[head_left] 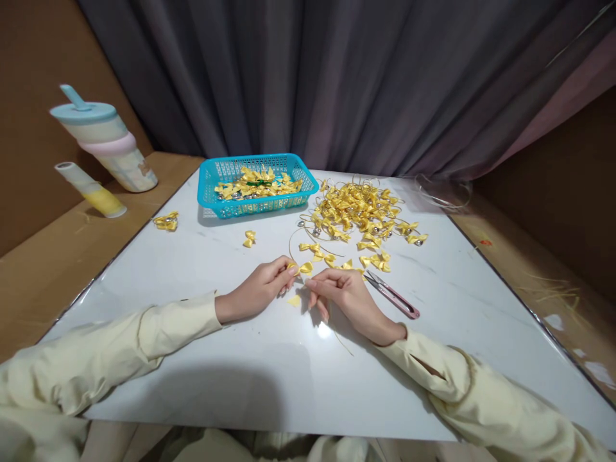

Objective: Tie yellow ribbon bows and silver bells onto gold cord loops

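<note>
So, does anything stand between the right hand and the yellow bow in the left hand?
Nothing visible does. The right hand is close beside the yellow bow held in the left hand, though whether it touches the bow is unclear. The thread snips lie to the right of the right hand, outside that gap.

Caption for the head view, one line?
Left hand pinches a yellow bow, right hand beside it; scissors, bow pile and blue basket on the table.
</note>
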The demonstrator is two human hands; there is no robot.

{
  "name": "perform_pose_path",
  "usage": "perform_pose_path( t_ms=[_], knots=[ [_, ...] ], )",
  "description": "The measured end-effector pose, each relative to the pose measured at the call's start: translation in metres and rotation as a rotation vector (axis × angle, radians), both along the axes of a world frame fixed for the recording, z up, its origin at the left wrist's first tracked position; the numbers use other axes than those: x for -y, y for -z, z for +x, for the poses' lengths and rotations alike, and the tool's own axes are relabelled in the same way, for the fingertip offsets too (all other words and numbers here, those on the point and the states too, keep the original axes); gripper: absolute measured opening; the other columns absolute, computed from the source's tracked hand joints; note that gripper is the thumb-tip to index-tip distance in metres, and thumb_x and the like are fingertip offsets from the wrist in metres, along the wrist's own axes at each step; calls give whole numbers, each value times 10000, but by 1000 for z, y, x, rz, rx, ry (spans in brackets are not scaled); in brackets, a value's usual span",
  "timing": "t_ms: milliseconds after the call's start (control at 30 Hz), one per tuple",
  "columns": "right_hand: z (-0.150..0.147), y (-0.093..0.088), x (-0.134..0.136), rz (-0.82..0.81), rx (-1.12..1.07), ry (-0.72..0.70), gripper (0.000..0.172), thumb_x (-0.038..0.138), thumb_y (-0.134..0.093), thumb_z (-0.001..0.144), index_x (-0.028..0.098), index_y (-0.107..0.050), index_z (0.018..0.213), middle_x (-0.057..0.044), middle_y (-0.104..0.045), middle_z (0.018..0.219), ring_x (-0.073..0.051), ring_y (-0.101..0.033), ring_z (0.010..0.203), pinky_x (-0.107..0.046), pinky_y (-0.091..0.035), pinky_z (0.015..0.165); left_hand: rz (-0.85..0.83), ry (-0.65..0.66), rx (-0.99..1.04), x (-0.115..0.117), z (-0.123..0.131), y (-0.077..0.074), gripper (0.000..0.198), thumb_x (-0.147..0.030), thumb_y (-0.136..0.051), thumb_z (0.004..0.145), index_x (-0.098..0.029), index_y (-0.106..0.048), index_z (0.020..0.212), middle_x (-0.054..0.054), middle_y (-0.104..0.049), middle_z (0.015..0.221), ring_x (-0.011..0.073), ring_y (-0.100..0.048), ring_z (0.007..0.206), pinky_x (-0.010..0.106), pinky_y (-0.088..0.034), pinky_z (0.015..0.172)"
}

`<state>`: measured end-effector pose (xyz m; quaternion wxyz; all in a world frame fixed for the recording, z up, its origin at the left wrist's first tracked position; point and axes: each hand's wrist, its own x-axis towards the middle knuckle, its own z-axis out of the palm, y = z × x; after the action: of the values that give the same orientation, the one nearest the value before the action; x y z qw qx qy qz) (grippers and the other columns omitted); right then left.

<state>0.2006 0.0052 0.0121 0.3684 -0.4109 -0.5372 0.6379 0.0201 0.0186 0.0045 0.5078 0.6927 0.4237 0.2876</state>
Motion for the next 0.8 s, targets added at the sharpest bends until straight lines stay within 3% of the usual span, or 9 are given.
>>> perform_pose_path(
  t_ms=[467,700,800],
  knots=[
    [2,1,0,8,12,-10,324,387,-667,744,123,-602,567,-16,-603,502,-80,-460,347,-238,-384,412,-93,-5,87,0,1,1,304,-414,-411,899,-165,-447,730,-37,-411,616,93,-385,565,229,-337,561],
    [2,0,1,12,-9,6,331,397,-656,751,129,-603,563,-12,-593,489,-80,-453,344,-238,-370,407,-443,-17,280,-4,2,-1,307,-393,-475,874,-159,-427,682,-65,-351,514,35,-259,386,196,-151,387],
    [2,1,2,2,-23,-2,319,377,-666,748,126,-597,563,-17,-604,510,-78,-456,344,-233,-359,398,-501,-18,315,-5,2,-2,305,-366,-501,861,-153,-426,655,-64,-348,493,27,-253,372,190,-132,377]
  ],
)
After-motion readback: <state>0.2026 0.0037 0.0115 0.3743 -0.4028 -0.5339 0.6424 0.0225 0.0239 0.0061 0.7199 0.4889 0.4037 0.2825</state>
